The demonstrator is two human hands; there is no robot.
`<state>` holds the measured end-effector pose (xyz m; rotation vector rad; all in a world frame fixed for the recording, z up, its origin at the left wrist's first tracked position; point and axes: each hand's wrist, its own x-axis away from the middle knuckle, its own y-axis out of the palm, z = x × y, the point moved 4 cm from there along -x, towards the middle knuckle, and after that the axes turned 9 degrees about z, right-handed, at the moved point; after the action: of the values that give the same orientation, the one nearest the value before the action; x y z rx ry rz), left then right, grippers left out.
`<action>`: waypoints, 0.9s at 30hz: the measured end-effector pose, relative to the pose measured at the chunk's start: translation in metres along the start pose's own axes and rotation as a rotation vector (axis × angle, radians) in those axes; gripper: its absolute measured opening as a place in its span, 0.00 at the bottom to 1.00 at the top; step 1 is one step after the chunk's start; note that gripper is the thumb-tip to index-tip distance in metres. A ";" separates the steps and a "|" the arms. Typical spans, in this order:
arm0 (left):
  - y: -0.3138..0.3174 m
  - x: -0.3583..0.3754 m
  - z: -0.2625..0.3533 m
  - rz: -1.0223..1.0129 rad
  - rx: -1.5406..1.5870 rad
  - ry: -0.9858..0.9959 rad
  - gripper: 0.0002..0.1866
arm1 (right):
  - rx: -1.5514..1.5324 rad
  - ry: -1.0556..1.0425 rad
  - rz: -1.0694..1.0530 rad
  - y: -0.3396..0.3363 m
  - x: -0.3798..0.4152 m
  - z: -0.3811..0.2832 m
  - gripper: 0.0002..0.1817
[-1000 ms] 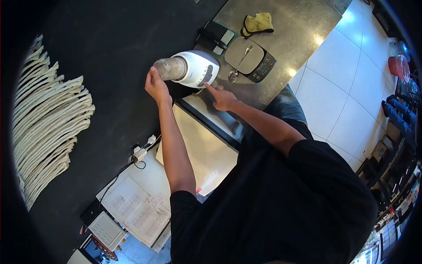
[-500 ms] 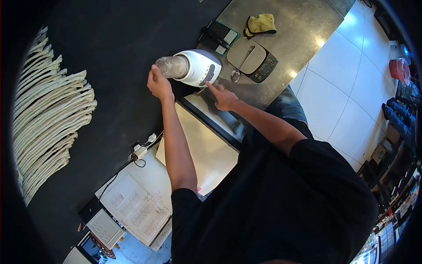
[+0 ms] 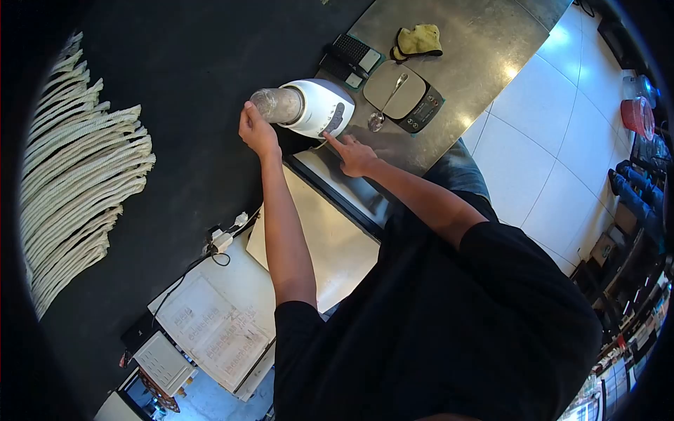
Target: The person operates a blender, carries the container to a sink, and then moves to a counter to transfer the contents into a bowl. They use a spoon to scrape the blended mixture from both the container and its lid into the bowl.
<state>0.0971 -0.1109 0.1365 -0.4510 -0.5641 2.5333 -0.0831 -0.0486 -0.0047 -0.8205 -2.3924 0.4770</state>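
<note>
Writing unreadable; left hand (image 3: 258,131) grip grasps blender jar (image 3: 276,105), right hand (image 3: 353,154) fingertip presses blender base (image 3: 321,107).

You stand in a commercial drinks kitchen or café: a steel table (image 3: 484,42) carries a white blender (image 3: 316,107), a digital scale (image 3: 404,91) with spoon (image 3: 382,109), above a tiled floor (image 3: 533,140).

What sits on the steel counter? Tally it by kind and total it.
Blender: 1, left hand on its cup, right hand at its buttons
Scale: 1
Spoon: 1
Yellow cloth: 1
Small black device: 1
Total: 5
</note>
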 end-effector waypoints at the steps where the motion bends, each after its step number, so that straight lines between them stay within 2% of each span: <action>1: 0.001 0.000 0.001 -0.004 0.014 0.001 0.24 | 0.002 0.009 -0.018 -0.001 0.001 0.000 0.56; 5: -0.004 0.005 0.009 -0.022 -0.086 -0.045 0.23 | 0.028 0.013 -0.043 0.001 0.005 -0.001 0.55; 7: -0.001 0.004 0.011 0.008 -0.154 0.062 0.23 | 0.027 -0.004 -0.005 -0.001 0.004 -0.001 0.56; 9: -0.005 0.004 0.007 0.009 -0.163 0.034 0.24 | 0.003 0.015 -0.006 -0.003 0.001 0.002 0.56; 12: 0.005 0.006 0.023 0.012 -0.116 0.109 0.25 | 0.000 0.031 0.005 -0.001 0.000 0.009 0.56; 14: -0.003 0.008 0.022 0.123 -0.325 0.045 0.24 | -0.002 0.032 0.011 0.012 0.007 0.009 0.56; 17: -0.002 0.004 0.006 0.084 -0.164 0.012 0.24 | -0.018 0.063 -0.057 -0.002 0.003 0.006 0.57; 18: -0.001 0.004 0.009 0.124 -0.263 0.058 0.24 | -0.026 0.055 -0.042 0.002 0.008 0.005 0.57; 21: 0.000 0.003 0.005 0.096 -0.162 0.043 0.24 | 0.007 0.021 -0.010 -0.006 -0.001 0.007 0.57; 23: -0.005 0.012 0.005 0.104 -0.238 0.007 0.24 | 0.023 0.003 -0.040 0.011 0.010 0.003 0.58; 25: 0.002 0.011 0.009 0.152 -0.116 0.052 0.24 | 0.069 -0.039 -0.010 0.000 0.004 -0.008 0.58; 27: -0.009 0.013 0.006 0.097 -0.192 0.010 0.24 | 0.001 -0.001 -0.084 0.011 0.013 -0.007 0.58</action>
<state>0.0874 -0.0989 0.1429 -0.5721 -0.8038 2.5778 -0.0825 -0.0309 0.0006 -0.7163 -2.4163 0.4458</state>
